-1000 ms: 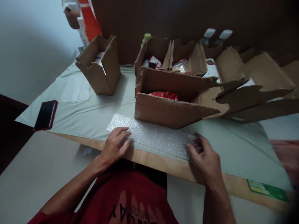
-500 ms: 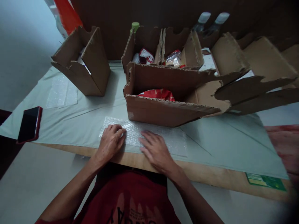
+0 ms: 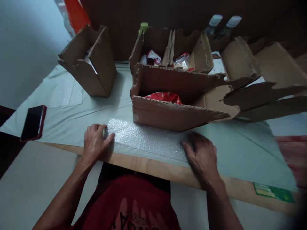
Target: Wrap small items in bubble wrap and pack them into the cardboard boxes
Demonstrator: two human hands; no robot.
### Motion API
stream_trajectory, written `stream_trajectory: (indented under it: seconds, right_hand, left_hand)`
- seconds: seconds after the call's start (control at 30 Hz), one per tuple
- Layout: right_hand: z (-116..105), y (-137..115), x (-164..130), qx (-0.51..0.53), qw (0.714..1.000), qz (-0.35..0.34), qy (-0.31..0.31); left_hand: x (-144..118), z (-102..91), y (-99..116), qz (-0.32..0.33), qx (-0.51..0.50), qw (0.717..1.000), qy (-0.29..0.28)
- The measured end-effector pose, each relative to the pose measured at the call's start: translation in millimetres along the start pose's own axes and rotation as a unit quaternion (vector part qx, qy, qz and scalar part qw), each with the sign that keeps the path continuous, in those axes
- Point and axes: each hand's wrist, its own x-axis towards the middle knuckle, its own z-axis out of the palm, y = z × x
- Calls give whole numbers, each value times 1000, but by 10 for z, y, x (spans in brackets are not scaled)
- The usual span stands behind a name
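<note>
Bubble wrap sheet [image 3: 146, 140] flat on the pale cloth [image 3: 72, 123] covering the counter [image 3: 153, 171], close to the near edge and just in front of a long cardboard box [image 3: 172, 115]. Left hand [image 3: 94, 142] palm down at the sheet's left end, fingers loosely spread, fingertips and thumb touching its edge. Right hand [image 3: 202, 156] palm down at the sheet's right end, fingers slightly curled and resting on the plastic; nothing pinched or lifted by either hand. Sheet stretched between both hands, lying level.

Inside the long box, a red packet [image 3: 165, 96]. Behind it, two smaller open boxes [image 3: 172, 48] with wrapped items, and a green-capped bottle [image 3: 144, 27] at the back. Further left, a separate tall cardboard box [image 3: 90, 64] standing on the cloth, well apart from the sheet. Another clear sheet [image 3: 66, 92] lying flat left of that box. Dark phone in a red case [image 3: 33, 123] at the cloth's far left edge. Green label [image 3: 273, 192] on the counter edge at right.
</note>
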Motion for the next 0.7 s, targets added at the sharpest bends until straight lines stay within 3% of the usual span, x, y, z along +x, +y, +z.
stream_trajectory:
  seconds: [0.1, 0.23, 0.37, 0.5, 0.6, 0.7]
  right_hand:
    - [43, -128, 25, 38, 999, -12, 4]
    - [-189, -266, -250, 143, 988, 62, -1]
    - [-280, -614, -688, 300, 943, 89, -116]
    - [-18, -1157, -952, 425, 872, 37, -240]
    - [159, -1445, -949, 430, 867, 8, -250]
    - [186, -1538, -868, 424, 866, -32, -263]
  left_hand:
    - [-23, 47, 54, 2, -35, 999, -13]
    - [-12, -43, 26, -29, -111, 992, -46]
    - [226, -341, -192, -73, -114, 989, -61]
    - [819, -423, -138, 4, -41, 999, -21]
    - [1214, -286, 37, 81, -38, 996, -8]
    - [1175, -203, 41, 127, -81, 989, 12]
